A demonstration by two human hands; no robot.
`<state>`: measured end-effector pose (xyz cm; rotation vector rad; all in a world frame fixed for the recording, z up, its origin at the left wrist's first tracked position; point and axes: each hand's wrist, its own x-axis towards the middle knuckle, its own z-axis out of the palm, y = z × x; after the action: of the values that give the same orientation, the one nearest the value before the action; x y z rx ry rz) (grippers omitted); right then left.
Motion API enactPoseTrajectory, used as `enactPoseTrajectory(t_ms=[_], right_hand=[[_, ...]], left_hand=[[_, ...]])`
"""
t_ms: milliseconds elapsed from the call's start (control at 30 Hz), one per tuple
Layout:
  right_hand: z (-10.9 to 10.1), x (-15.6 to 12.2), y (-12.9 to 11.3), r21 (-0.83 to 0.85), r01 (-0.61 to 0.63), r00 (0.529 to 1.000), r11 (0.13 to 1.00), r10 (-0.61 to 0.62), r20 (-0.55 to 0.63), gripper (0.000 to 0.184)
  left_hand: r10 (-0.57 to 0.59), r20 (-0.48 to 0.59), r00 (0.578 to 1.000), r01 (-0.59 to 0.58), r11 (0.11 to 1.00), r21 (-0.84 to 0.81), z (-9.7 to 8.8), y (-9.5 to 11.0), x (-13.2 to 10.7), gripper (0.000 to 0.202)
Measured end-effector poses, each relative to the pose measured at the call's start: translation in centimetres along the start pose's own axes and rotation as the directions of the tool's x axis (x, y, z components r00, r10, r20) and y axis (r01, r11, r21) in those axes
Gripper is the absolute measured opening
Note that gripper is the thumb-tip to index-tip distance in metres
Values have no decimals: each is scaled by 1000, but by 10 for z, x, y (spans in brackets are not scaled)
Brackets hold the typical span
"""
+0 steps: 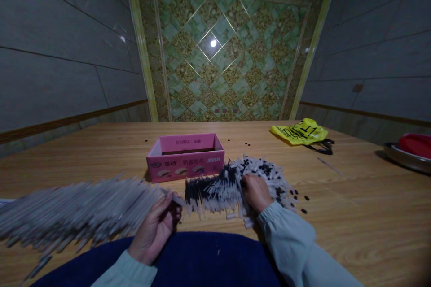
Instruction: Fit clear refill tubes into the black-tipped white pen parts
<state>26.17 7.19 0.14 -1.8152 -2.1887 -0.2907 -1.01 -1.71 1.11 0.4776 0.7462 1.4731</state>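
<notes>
My left hand [156, 228] is closed, thumb against fingers, around a slim greyish pen-like tube [173, 196]. To its left lies a wide heap of long translucent grey tubes [84, 206]. My right hand [256, 192] reaches into a mound of small whitish cap-like pieces mixed with black bits [266, 169]. Its fingers curl inward; whatever they pinch is hidden. Between both hands spreads a row of thin sticks with black and pale ends [210, 193]. Behind that row stands an open pink cardboard box [186, 167], its inside mostly hidden by the front wall.
A yellow plastic bag [299, 132] with black print lies at the back right, with black straps beside it. One slim stick [329, 166] rests on the wooden table [367, 197]. A metal basin with something red [415, 145] sits at the right edge. Black bits are scattered nearby.
</notes>
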Motion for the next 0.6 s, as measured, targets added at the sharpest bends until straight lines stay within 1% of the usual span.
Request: enactPoseTrajectory(t_ms=[133, 267, 300, 333, 367, 400, 433, 467, 500, 533, 567, 600], right_hand=[[0, 0, 0, 45, -1, 1000, 999, 2, -26, 14], [-6, -1, 0, 97, -37, 995, 995, 46, -92, 17], [-7, -1, -2, 151, -38, 990, 988, 57, -125, 18], [-9, -2, -6, 252, -24, 985, 968, 66, -159, 18], [-9, -3, -11, 395, 1, 981, 919, 76, -180, 19], [-10, -5, -18, 564, 29, 981, 826, 83, -173, 21], [-10, -8, -27, 733, 40, 989, 679, 79, -127, 25], [-11, -11, -37, 867, 10, 998, 499, 52, -41, 28], [-11, -16, -47, 946, -67, 997, 317, -9, 74, 31], [-12, -22, -57, 974, -180, 978, 141, -86, 193, 32], [-14, -27, -66, 959, -282, 948, -12, -160, 276, 34], [-16, -33, -73, 924, -360, 919, -126, -219, 328, 37]], left_hand=[[12, 2, 1000, -12, 1000, 8, -1, 0, 1, 14], [18, 10, 1000, -19, 1000, 23, -1, -1, 1, 9], [18, 13, 1000, -18, 999, 33, 0, -1, 1, 7], [15, 19, 1000, -16, 999, 47, 1, -2, 0, 4], [13, 26, 1000, -15, 998, 67, 2, -3, 0, 2], [11, 32, 999, -14, 996, 91, 2, -3, -1, 2], [11, 38, 999, -15, 993, 115, 3, -4, -1, 4], [12, 44, 999, -18, 991, 135, 3, -5, -1, 7], [13, 49, 999, -21, 988, 150, 3, -6, -1, 9], [15, 53, 998, -24, 987, 160, 3, -6, -1, 11], [17, 58, 998, -27, 986, 165, 3, -7, -1, 13], [20, 65, 998, -30, 985, 167, 2, -7, -1, 14]])
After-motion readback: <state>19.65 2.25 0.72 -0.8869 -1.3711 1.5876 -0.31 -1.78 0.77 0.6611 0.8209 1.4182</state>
